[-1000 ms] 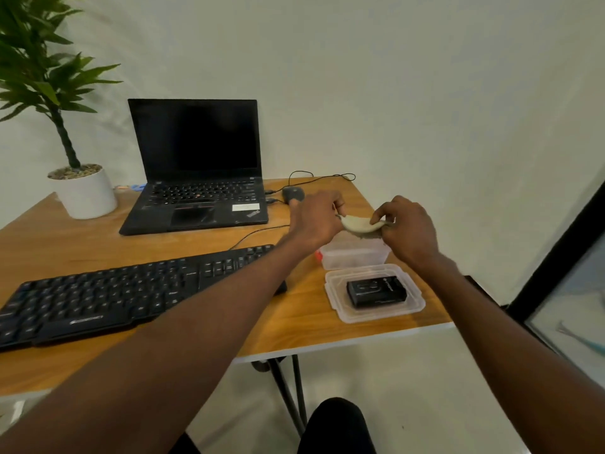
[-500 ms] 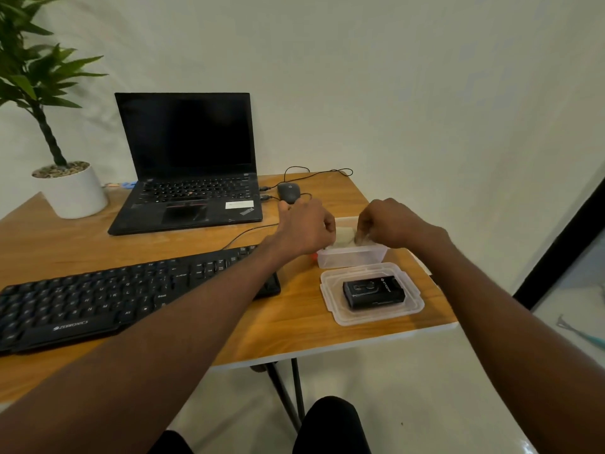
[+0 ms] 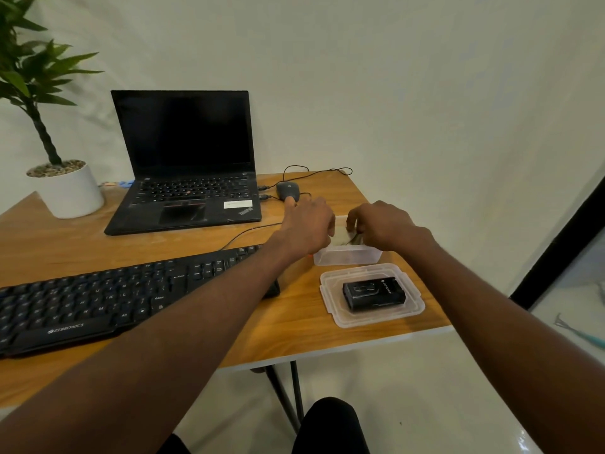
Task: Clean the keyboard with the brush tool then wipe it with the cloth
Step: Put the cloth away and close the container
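Observation:
The black keyboard [image 3: 98, 299] lies on the left part of the wooden table [image 3: 294, 326]. To its right stands a clear plastic container [image 3: 347, 257] with a pale folded cloth [image 3: 340, 239] inside. My left hand [image 3: 307, 224] and my right hand [image 3: 383, 226] are both down at the container's top, fingers curled on the cloth from either side. A thin dark item lies beside the cloth; I cannot tell what it is. My hands hide most of the cloth.
In front of the container lies its clear lid [image 3: 330, 290] with a small black box [image 3: 373, 293] on it. An open laptop [image 3: 186, 158], a wired mouse [image 3: 288, 190] and a white plant pot [image 3: 70, 191] stand at the back. The table's right edge is close.
Both hands have gone down from above the container, carrying the cloth into it. The cloth now sits inside between the fingers.

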Motion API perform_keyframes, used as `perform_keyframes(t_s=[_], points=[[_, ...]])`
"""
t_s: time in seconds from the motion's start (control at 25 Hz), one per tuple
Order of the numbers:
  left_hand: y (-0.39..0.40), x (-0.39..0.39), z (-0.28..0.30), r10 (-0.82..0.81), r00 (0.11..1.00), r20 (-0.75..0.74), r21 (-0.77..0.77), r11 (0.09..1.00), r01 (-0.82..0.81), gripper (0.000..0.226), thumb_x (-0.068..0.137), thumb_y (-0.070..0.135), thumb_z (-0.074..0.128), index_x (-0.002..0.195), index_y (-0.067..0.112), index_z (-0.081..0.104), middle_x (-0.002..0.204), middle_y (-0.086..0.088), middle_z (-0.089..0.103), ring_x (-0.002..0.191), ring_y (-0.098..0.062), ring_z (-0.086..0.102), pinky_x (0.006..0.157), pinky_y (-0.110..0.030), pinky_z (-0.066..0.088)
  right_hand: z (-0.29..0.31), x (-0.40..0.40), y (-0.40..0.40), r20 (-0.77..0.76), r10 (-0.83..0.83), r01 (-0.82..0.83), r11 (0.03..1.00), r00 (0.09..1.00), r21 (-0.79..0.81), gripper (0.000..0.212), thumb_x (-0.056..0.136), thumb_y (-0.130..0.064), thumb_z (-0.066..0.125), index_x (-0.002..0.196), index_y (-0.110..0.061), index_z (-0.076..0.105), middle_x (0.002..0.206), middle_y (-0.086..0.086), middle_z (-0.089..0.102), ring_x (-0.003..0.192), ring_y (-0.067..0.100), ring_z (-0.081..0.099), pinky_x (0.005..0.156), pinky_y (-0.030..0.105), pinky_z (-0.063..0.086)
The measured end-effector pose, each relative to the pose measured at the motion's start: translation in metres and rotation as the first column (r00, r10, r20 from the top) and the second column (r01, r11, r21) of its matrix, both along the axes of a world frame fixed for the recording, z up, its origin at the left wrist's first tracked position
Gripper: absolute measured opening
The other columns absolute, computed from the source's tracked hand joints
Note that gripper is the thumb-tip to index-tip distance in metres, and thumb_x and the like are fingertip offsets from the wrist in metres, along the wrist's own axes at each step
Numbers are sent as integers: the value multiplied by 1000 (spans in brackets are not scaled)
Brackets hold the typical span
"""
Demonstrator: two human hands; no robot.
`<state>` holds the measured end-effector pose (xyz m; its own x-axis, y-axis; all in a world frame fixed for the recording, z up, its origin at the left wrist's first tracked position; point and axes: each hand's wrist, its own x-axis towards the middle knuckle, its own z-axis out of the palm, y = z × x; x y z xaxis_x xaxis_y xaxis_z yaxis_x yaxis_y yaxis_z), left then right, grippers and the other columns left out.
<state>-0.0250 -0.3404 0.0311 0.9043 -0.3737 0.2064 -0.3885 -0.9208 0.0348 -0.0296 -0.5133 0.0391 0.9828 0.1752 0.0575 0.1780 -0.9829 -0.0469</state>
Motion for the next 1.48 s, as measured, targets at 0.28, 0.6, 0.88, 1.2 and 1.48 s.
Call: perform_keyframes(t_s=[0.28,0.6,0.88,1.2,1.48], points=[[16,5,-2,43,985,-164,-144,987,-67,15,98,33,67,105,32,80,137,1,53,129,-28,43,99,-51,29,10,2,-23,-185,110,-75,979,977,187,26,88,-4,69,98,-23,82,103,-3,75,98,16,64,83,29,48],[10,-18,-6,-70,986,-149,3,997,71,53,109,52,34,83,23,70,80,6,67,96,-15,63,121,-64,2,5,-9,6,-181,139,-132,990,974,48,33,99,-9,53,122,-15,77,118,10,73,99,20,54,88,35,48],[25,-63,-16,-162,983,86,-271,946,179,35,109,47,40,114,33,72,117,14,70,121,-12,59,119,-55,9,5,-70,-2,172,-138,28,852,975,522,40,87,-2,54,93,-33,79,101,-10,77,96,10,68,89,35,56],[-2,-147,-80,194,981,4,-429,886,-173,51,99,72,43,116,33,70,123,9,53,117,-16,46,99,-42,32,-49,-154,-12,70,-382,292,801,922,522,42,101,-43,61,134,-19,66,119,2,72,104,20,68,91,39,56],[-1,-150,-88,164,986,19,-552,824,-126,37,95,65,59,116,36,71,122,15,57,119,-12,47,101,-39,25,-60,-166,-3,126,-409,242,732,904,636,34,101,-38,63,129,-20,73,115,-1,75,98,13,66,85,32,54]])
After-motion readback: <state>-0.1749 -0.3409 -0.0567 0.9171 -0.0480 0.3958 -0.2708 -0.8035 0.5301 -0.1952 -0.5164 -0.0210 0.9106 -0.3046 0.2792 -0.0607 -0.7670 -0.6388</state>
